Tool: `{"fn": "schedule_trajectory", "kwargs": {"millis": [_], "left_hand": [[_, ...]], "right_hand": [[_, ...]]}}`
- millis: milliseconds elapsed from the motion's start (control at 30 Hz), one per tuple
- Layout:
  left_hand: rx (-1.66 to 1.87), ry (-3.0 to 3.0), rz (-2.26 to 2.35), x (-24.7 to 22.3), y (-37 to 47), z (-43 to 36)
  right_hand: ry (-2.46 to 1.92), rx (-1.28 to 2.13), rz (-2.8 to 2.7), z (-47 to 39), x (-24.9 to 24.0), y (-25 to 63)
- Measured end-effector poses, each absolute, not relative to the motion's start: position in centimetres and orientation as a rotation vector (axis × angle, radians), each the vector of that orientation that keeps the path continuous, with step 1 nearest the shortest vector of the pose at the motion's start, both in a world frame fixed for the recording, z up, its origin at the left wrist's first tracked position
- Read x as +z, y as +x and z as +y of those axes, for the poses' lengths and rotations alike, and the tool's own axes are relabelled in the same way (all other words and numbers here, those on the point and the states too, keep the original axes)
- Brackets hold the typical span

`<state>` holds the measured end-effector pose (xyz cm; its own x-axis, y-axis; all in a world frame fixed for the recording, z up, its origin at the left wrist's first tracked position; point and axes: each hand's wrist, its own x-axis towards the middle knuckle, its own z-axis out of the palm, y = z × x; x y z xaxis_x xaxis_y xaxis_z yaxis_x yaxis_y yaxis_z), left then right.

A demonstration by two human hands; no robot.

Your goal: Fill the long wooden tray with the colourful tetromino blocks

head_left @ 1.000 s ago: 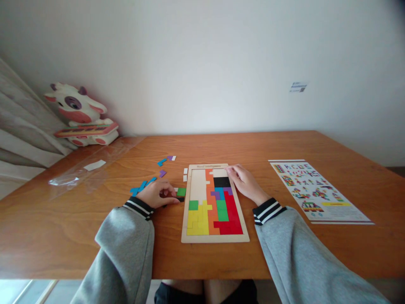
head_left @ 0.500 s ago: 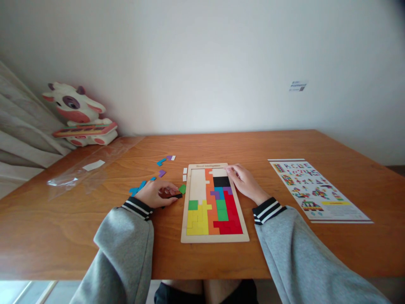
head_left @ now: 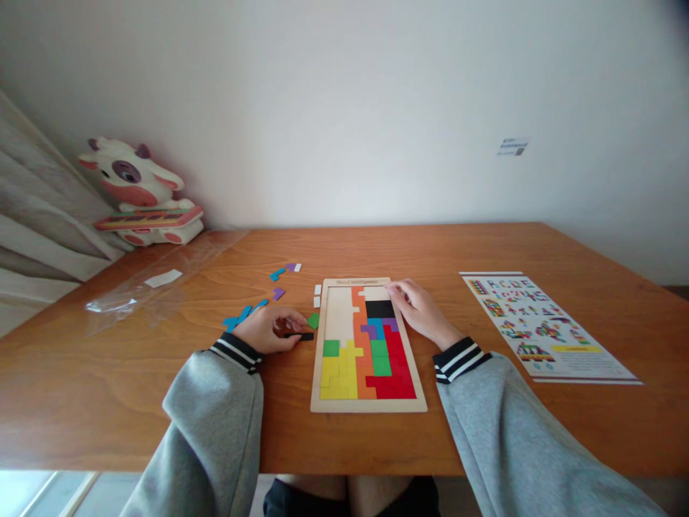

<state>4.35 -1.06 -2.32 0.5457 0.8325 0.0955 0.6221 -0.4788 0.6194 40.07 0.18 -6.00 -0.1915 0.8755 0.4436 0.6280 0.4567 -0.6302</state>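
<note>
A wooden puzzle board [head_left: 369, 406] lies flat, partly filled with yellow, orange, red, green, blue, purple and black pieces. Pale wood shows at its upper left and top right. Left of the board, my left hand [head_left: 272, 329] has its thumb and fingers curved around a flat black puzzle piece [head_left: 306, 336], low over the table. A green piece [head_left: 313, 321] lies just beyond those fingertips, by the frame. My right hand [head_left: 417, 309] pinches the board's upper right edge with bent fingers; its fingertips are partly hidden.
Blue pieces [head_left: 231, 323], a purple piece [head_left: 278, 293] and white pieces [head_left: 317, 302] lie left of the board. A clear plastic bag [head_left: 123, 305] and a cow toy [head_left: 140, 194] stand farther left. A printed pattern sheet [head_left: 543, 327] lies at right.
The black piece by my left hand has turned from slanted to nearly level. My right hand stays at the board's edge. The whole view has shifted slightly.
</note>
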Motion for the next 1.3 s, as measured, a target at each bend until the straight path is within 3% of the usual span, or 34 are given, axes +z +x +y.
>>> {"fn": "schedule_trajectory", "kwargs": {"millis": [200,367,533,867,1300], "left_hand": [[0.62,2.385,1.373,-2.3,3.9,-0.5],[0.819,2.442,1.926,-2.4,2.5,0.2],[0.863,2.134,2.409,-2.1,0.7,-0.2],[0.371,1.668,2.626,0.1,0.4,-1.3],[0.368,1.862,2.404,-0.8,0.4,-0.6]], "right_hand": [[-1.258,0.288,-1.873,0.7,-6.8,40.2],[-1.297,0.314,-1.92,0.9,-7.2,40.5],[-1.332,0.311,-1.919,0.8,-7.3,40.6],[-1.331,0.288,-1.927,0.9,-7.4,40.7],[-1.342,0.229,-1.943,0.8,-7.3,40.4]]}}
